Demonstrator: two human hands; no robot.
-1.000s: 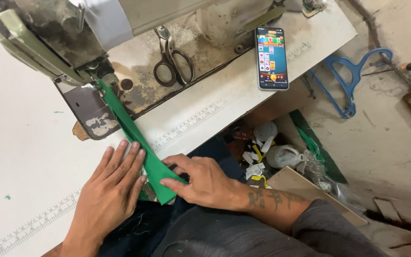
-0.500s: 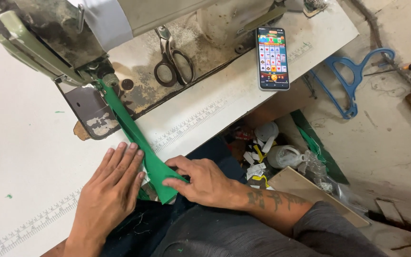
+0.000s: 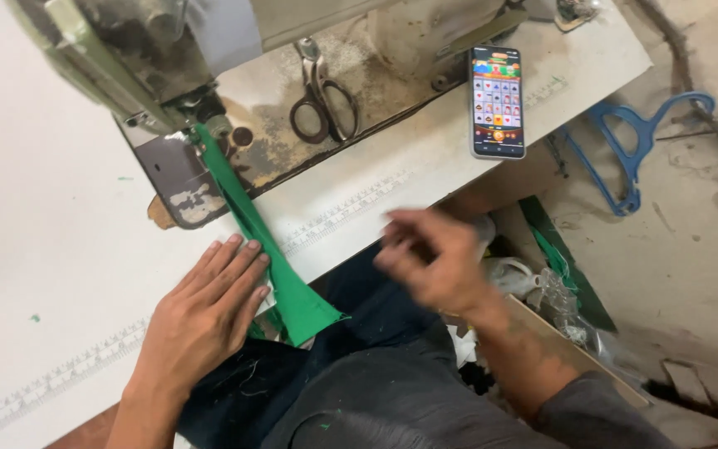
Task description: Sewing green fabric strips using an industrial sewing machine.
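Note:
A narrow green fabric strip (image 3: 280, 270) runs from under the sewing machine (image 3: 126, 66) foot down over the white table's (image 3: 60, 249) front edge. My left hand (image 3: 205, 320) lies flat on the table, fingertips against the strip's left side. My right hand (image 3: 438, 258) is off the fabric, blurred in the air to the right of it, fingers loosely curled and holding nothing.
Scissors (image 3: 322, 96) lie on the machine bed. A phone (image 3: 498, 101) with a lit screen rests on the table's right part. A blue hanger (image 3: 637, 145) lies on the floor; a box (image 3: 558, 333) with green scraps and plastic stands beside my leg.
My right hand let go of the strip's lower end and lifted away to the right. The left hand stays flat beside the strip.

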